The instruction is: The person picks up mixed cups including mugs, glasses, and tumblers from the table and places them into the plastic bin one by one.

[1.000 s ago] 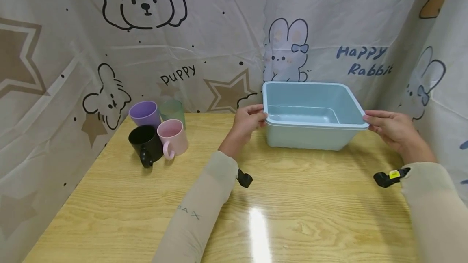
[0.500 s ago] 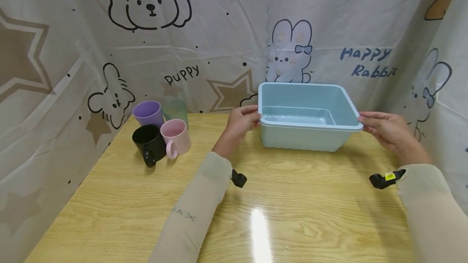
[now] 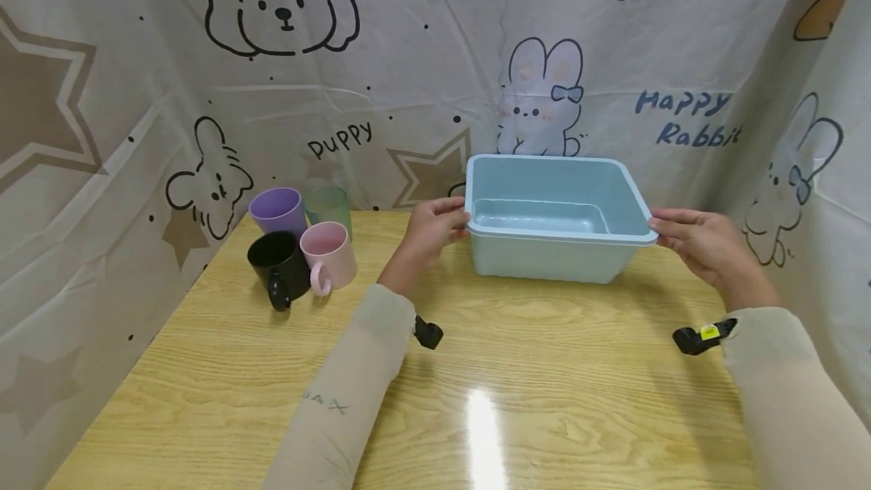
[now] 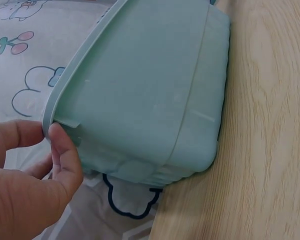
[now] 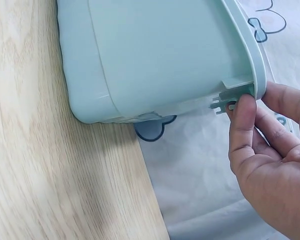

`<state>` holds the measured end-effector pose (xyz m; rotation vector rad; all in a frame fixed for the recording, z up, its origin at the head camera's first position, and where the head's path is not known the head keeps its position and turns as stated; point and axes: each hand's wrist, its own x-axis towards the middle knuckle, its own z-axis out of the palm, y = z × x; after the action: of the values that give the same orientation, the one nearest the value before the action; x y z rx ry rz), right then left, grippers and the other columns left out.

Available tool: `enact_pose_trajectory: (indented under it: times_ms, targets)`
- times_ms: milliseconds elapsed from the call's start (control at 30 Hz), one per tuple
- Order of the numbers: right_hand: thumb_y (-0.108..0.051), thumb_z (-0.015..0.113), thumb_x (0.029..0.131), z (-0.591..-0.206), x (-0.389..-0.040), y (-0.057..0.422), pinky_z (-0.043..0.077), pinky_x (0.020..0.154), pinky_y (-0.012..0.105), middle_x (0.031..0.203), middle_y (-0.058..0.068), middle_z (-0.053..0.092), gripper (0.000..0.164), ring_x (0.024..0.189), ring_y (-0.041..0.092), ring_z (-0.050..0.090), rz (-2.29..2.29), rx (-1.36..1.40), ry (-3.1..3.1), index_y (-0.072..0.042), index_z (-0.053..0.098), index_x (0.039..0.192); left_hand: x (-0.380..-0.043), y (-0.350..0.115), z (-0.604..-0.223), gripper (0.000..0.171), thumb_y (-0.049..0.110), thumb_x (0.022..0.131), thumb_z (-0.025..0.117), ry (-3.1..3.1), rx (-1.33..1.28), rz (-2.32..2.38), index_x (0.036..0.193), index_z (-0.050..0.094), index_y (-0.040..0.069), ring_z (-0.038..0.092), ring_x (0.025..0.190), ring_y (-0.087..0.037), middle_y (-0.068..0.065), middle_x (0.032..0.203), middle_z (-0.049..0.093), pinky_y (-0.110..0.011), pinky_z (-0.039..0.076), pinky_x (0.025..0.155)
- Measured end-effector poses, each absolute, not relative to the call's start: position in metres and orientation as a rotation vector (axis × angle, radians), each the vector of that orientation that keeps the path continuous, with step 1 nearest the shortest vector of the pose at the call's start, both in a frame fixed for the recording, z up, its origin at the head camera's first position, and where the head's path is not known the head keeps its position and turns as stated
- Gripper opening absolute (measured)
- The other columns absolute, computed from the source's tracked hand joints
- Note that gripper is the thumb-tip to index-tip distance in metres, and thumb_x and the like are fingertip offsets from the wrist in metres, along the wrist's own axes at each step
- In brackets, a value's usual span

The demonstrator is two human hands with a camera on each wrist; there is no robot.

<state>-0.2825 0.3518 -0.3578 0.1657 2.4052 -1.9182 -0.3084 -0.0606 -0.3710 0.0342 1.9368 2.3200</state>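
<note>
A pale blue rectangular plastic basin (image 3: pixel 551 257) stands at the back of the wooden table, its inside bare in the head view. My left hand (image 3: pixel 432 231) pinches the rim at the basin's left end, thumb and fingers on either side of the lip; the left wrist view shows that hand (image 4: pixel 30 175) at the rim's corner. At the opposite end my right hand (image 3: pixel 704 244) pinches the rim the same way. In the right wrist view this hand (image 5: pixel 275 145) grips beside a slotted part under the lip.
Left of the basin stand a purple cup (image 3: pixel 277 210), a green translucent cup (image 3: pixel 330 206), a black mug (image 3: pixel 279 269) and a pink mug (image 3: pixel 328 255), close together. A printed curtain (image 3: pixel 422 59) hangs behind the table (image 3: pixel 544 384) and along its sides.
Both hands have moved to the left with the basin between them, keeping their hold on its rim. The cups and mugs stay in place; the head view has shifted slightly.
</note>
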Motion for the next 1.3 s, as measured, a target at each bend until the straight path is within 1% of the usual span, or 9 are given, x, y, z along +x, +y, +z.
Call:
enact_pose_trajectory:
  times_ms: [200, 267, 367, 500, 567, 700, 867, 1133, 1300]
  targets:
    - [-0.024, 0.078, 0.092, -0.358, -0.283, 0.342, 0.056, 0.081, 0.018, 0.102, -0.014, 0.072, 0.019, 0.092, 0.006, 0.068, -2.02, 0.13, 2.311, -0.02, 0.079, 0.111, -0.31, -0.072, -0.374, 0.036, 0.001, 0.099, 0.065, 1.939, 0.045, 2.325, 0.134, 0.061, -0.004, 0.062, 0.091, -0.021, -0.021, 0.129, 0.061, -0.054, 0.047, 0.106]
    - [-0.021, 0.077, 0.093, -0.359, -0.284, 0.339, 0.056, 0.081, 0.018, 0.102, -0.013, 0.072, 0.02, 0.092, 0.006, 0.068, -2.045, 0.12, 2.293, -0.018, 0.079, 0.112, -0.309, -0.077, -0.375, 0.035, 0.001, 0.099, 0.065, 1.948, 0.049, 2.318, 0.134, 0.062, -0.004, 0.062, 0.09, -0.02, -0.021, 0.129, 0.061, -0.048, 0.053, 0.1]
    - [-0.019, 0.078, 0.092, -0.361, -0.285, 0.334, 0.056, 0.081, 0.017, 0.103, -0.011, 0.072, 0.025, 0.091, 0.007, 0.067, -2.08, 0.113, 2.268, -0.013, 0.077, 0.117, -0.308, -0.083, -0.374, 0.036, 0.002, 0.099, 0.065, 1.954, 0.056, 2.306, 0.135, 0.061, -0.004, 0.062, 0.089, -0.019, -0.023, 0.132, 0.06, -0.045, 0.054, 0.098]
    - [-0.022, 0.079, 0.091, -0.364, -0.286, 0.327, 0.056, 0.082, 0.017, 0.104, -0.012, 0.071, 0.033, 0.092, 0.007, 0.067, -2.077, 0.107, 2.279, -0.011, 0.075, 0.121, -0.306, -0.09, -0.375, 0.036, 0.003, 0.1, 0.065, 1.951, 0.047, 2.31, 0.135, 0.061, -0.003, 0.061, 0.089, -0.019, -0.022, 0.13, 0.06, -0.051, 0.049, 0.104]
    - [-0.022, 0.079, 0.091, -0.364, -0.286, 0.324, 0.056, 0.082, 0.016, 0.106, -0.011, 0.07, 0.037, 0.092, 0.007, 0.067, -2.072, 0.107, 2.286, -0.009, 0.073, 0.124, -0.306, -0.093, -0.376, 0.035, 0.003, 0.1, 0.065, 1.948, 0.037, 2.318, 0.135, 0.062, -0.003, 0.061, 0.088, -0.019, -0.019, 0.126, 0.061, -0.049, 0.051, 0.103]
    - [-0.03, 0.077, 0.092, -0.365, -0.288, 0.318, 0.054, 0.084, 0.015, 0.111, -0.01, 0.067, 0.046, 0.097, 0.007, 0.065, -1.982, 0.116, 2.365, -0.008, 0.068, 0.132, -0.305, -0.099, -0.375, 0.036, 0.003, 0.1, 0.065, 1.952, 0.029, 2.326, 0.135, 0.062, -0.003, 0.061, 0.086, -0.018, -0.018, 0.124, 0.062, -0.037, 0.058, 0.09]
    - [-0.039, 0.074, 0.093, -0.364, -0.289, 0.312, 0.051, 0.091, 0.015, 0.118, -0.012, 0.062, 0.062, 0.105, 0.007, 0.062, -1.841, 0.121, 2.452, -0.008, 0.059, 0.144, -0.306, -0.105, -0.375, 0.036, 0.002, 0.1, 0.064, 1.957, 0.025, 2.329, 0.136, 0.061, -0.004, 0.061, 0.085, -0.018, -0.024, 0.131, 0.059, -0.027, 0.058, 0.077]
    - [-0.03, 0.08, 0.089, -0.364, -0.29, 0.304, 0.054, 0.086, 0.015, 0.115, -0.01, 0.065, 0.057, 0.1, 0.008, 0.066, -1.984, 0.105, 2.354, -0.006, 0.063, 0.138, -0.305, -0.113, -0.373, 0.036, 0.001, 0.099, 0.065, 1.954, -0.005, 2.343, 0.135, 0.062, -0.004, 0.061, 0.084, -0.017, -0.018, 0.123, 0.061, -0.023, 0.058, 0.073]
    - [-0.03, 0.08, 0.089, -0.363, -0.291, 0.299, 0.053, 0.089, 0.018, 0.118, -0.008, 0.063, 0.058, 0.102, 0.009, 0.066, -1.987, 0.115, 2.34, -0.006, 0.062, 0.138, -0.303, -0.118, -0.373, 0.037, 0.002, 0.099, 0.066, 1.966, -0.011, 2.333, 0.135, 0.062, -0.004, 0.061, 0.085, -0.017, -0.015, 0.12, 0.061, -0.023, 0.058, 0.074]
